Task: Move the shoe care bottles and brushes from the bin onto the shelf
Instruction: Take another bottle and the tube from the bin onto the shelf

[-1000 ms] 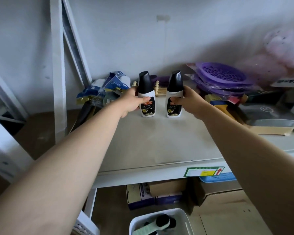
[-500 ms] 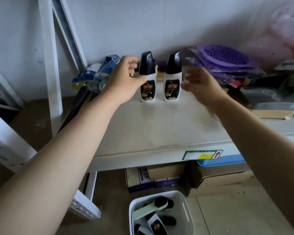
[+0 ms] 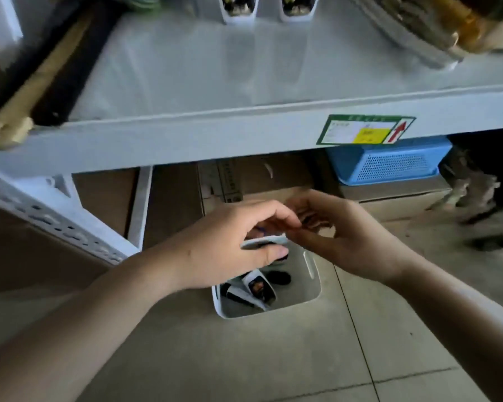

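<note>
My left hand (image 3: 230, 245) and right hand (image 3: 343, 239) hover loosely curled, holding nothing, above the white bin (image 3: 311, 282) on the floor. Bottles (image 3: 259, 287) lie inside it, beneath my hands; two more (image 3: 238, 8) stand on the shelf (image 3: 186, 68).

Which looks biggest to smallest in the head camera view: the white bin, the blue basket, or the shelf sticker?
1. White bin, though the hands cover its far part.
2. Blue basket, close to the bin in apparent size; the shelf hides its top, so this order is unsure.
3. Shelf sticker, clearly smallest.
</note>
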### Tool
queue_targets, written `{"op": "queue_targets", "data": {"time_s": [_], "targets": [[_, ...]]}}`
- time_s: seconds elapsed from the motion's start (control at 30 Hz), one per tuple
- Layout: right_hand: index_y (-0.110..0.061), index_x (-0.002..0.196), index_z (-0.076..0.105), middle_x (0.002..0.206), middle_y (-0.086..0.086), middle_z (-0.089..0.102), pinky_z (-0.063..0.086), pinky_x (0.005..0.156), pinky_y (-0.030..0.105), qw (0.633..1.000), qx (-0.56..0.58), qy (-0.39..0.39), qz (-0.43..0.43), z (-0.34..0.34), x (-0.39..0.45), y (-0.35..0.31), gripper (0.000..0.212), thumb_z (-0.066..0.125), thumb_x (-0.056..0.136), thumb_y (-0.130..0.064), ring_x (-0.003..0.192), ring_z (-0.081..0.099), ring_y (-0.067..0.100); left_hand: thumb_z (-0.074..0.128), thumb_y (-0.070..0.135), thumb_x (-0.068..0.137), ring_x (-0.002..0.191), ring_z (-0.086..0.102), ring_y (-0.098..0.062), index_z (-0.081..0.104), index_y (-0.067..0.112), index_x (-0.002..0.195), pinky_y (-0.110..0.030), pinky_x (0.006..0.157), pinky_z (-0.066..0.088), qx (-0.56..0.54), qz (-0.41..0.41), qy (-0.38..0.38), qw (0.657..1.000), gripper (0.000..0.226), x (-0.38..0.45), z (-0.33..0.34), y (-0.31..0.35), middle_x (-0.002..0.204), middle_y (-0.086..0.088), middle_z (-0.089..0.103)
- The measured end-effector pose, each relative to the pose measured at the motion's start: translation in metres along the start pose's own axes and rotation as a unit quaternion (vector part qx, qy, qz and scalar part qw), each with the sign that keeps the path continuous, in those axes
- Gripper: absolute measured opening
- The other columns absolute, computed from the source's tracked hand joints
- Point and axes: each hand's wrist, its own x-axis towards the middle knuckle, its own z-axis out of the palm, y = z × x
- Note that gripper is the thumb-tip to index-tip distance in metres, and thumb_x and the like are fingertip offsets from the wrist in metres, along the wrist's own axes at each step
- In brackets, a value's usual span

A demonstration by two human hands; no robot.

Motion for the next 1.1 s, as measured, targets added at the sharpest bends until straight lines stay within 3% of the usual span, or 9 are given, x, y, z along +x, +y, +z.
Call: {"op": "queue_targets", "data": {"time_s": [0.13, 0.23, 0.3, 0.4, 0.57, 0.7, 0.77, 0.97, 1.1], "targets": [[-0.016, 0.107, 0.064, 0.094, -0.015, 0.064, 0.041, 0.070, -0.001, 0.996, -0.079, -0.012, 0.035, 0.043, 0.002, 0.060, 0.025, 0.069, 0.082, -0.015, 0.081, 0.058, -0.013, 0.064, 0.020, 0.085, 0.098, 0.058, 0.005, 0.060, 0.029, 0.111, -0.006, 0.086, 0.042, 0.034, -0.054, -0.006, 0.998, 0.027, 0.004, 0.035, -0.061, 0.104, 0.020, 0.062], [-0.012, 0.106, 0.065, 0.100, -0.001, 0.070, 0.039, 0.067, -0.003, 0.990, -0.118, -0.013, 0.071, 0.071, 0.004, 0.107, 0.026, 0.069, 0.081, -0.015, 0.087, 0.066, 0.008, 0.063, 0.014, 0.086, 0.096, 0.057, 0.000, 0.060, 0.018, 0.113, 0.001, 0.083, 0.038, 0.065, -0.081, 0.008, 0.995, 0.028, 0.011, 0.058, -0.111, 0.106, 0.013, 0.061], [-0.009, 0.108, 0.064, 0.103, 0.005, 0.070, 0.042, 0.071, 0.002, 0.984, -0.144, -0.018, 0.106, 0.092, 0.006, 0.139, 0.029, 0.069, 0.080, -0.018, 0.093, 0.066, 0.019, 0.063, 0.013, 0.086, 0.103, 0.058, -0.007, 0.059, 0.016, 0.114, -0.010, 0.088, 0.043, 0.109, -0.103, 0.012, 0.989, 0.029, 0.015, 0.074, -0.144, 0.115, 0.004, 0.062], [-0.010, 0.117, 0.059, 0.114, 0.010, 0.067, 0.049, 0.088, 0.029, 0.968, -0.182, -0.058, 0.165, 0.119, 0.010, 0.175, 0.038, 0.066, 0.081, -0.022, 0.104, 0.063, 0.027, 0.062, 0.015, 0.085, 0.109, 0.059, -0.017, 0.057, 0.016, 0.117, -0.029, 0.090, 0.048, 0.187, -0.157, 0.010, 0.970, 0.032, 0.020, 0.095, -0.191, 0.123, -0.001, 0.061], [-0.015, 0.127, 0.050, 0.131, 0.007, 0.058, 0.050, 0.090, 0.038, 0.935, -0.245, -0.124, 0.225, 0.143, 0.019, 0.199, 0.045, 0.060, 0.084, -0.026, 0.112, 0.058, 0.028, 0.060, 0.012, 0.085, 0.117, 0.053, -0.029, 0.051, 0.008, 0.122, -0.039, 0.096, 0.045, 0.249, -0.205, -0.031, 0.946, 0.038, 0.035, 0.124, -0.239, 0.130, -0.014, 0.054], [-0.015, 0.126, 0.050, 0.129, 0.009, 0.059, 0.052, 0.085, 0.038, 0.933, -0.247, -0.118, 0.235, 0.149, 0.022, 0.206, 0.044, 0.059, 0.084, -0.025, 0.110, 0.059, 0.030, 0.057, 0.028, 0.088, 0.111, 0.056, -0.032, 0.045, 0.008, 0.124, -0.037, 0.079, 0.048, 0.424, -0.209, -0.053, 0.880, 0.042, 0.039, 0.140, -0.253, 0.125, -0.012, 0.056], [-0.015, 0.124, 0.053, 0.124, 0.009, 0.062, 0.053, 0.084, 0.037, 0.935, -0.236, -0.105, 0.242, 0.151, 0.022, 0.206, 0.041, 0.058, 0.084, -0.025, 0.107, 0.061, 0.030, 0.056, 0.027, 0.089, 0.114, 0.054, -0.033, 0.043, 0.005, 0.126, -0.038, 0.082, 0.047, 0.450, -0.211, -0.055, 0.866, 0.044, 0.041, 0.143, -0.254, 0.126, -0.014, 0.056], [-0.004, 0.091, 0.068, 0.088, 0.017, 0.068, 0.045, 0.070, 0.033, 0.937, -0.007, -0.025, 0.349, 0.159, 0.027, 0.197, 0.035, 0.049, 0.092, -0.033, 0.080, 0.060, 0.031, 0.044, 0.031, 0.095, 0.079, 0.057, -0.028, 0.040, 0.003, 0.119, -0.036, 0.060, 0.040, 0.309, -0.182, -0.027, 0.933, 0.037, 0.037, 0.150, -0.232, 0.108, -0.016, 0.058], [-0.008, 0.086, 0.060, 0.069, 0.005, 0.060, 0.049, 0.052, 0.024, 0.866, 0.259, 0.051, 0.424, 0.158, 0.029, 0.187, 0.027, 0.054, 0.092, -0.034, 0.059, 0.058, 0.017, 0.045, 0.046, 0.092, 0.076, 0.062, -0.025, 0.039, 0.010, 0.119, -0.044, 0.068, 0.053, 0.162, -0.171, -0.076, 0.969, 0.044, 0.034, 0.156, -0.213, 0.095, -0.009, 0.062]]}}
